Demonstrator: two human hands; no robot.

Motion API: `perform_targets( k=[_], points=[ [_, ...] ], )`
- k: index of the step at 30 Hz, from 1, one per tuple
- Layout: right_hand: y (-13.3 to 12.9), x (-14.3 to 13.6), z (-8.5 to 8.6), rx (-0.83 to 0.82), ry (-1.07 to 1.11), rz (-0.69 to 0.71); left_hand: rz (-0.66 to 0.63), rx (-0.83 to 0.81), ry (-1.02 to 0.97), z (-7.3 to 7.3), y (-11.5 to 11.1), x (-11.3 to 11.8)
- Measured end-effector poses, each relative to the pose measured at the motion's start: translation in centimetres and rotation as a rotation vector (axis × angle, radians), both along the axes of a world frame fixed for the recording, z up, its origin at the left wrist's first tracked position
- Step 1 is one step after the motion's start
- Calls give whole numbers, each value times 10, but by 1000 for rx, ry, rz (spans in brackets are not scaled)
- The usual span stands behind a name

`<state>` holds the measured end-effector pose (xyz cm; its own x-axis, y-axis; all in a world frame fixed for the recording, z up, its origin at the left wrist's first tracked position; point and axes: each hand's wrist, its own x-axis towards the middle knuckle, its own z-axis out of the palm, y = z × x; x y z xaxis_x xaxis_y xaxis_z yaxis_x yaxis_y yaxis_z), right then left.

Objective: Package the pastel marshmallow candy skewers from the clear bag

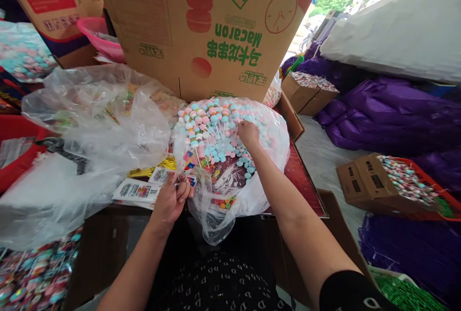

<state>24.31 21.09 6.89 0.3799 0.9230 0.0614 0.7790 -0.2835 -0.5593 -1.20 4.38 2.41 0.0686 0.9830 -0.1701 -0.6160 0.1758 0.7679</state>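
Note:
In front of me a large clear plastic bag (277,133) lies open, full of pastel pink, blue and white candies (201,121), some on white sticks. My right hand (248,133) is inside its mouth among the candies. Those fingers are curled closed, and whatever they hold is hidden. My left hand (173,198) is pinched at the bag's near left side on a small clear wrapper (189,161) with colourful print. Small ring-shaped candies (225,202) lie at the bag's bottom. Beside my left hand is a stack of printed cards (137,191).
A tall macaron carton (216,37) stands behind the bag. Clear plastic bags (118,114) and a red basket (21,133) are on the left. On the right floor are a box of stick candies (406,179) and purple sacks (392,114). Wrapped candies (39,272) lie low left.

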Motion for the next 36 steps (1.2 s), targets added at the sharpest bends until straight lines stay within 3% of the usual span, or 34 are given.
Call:
perform_targets(
  k=[5,10,15,19,24,36],
  points=[
    [-28,13,-7,136,221,-14,-61,22,-25,-7,3,-2],
    [-94,19,-14,376,727,130,-110,53,9,-11,3,-3],
    [-167,30,-15,336,781,308,-152,64,78,-8,1,-6],
    [-203,39,-10,298,722,398,-159,48,138,-3,-4,-5],
    [-220,44,-6,276,595,451,-183,82,209,-1,-10,-2],
    [-226,61,-7,261,322,561,-208,92,305,-10,-14,-16]
  ],
)
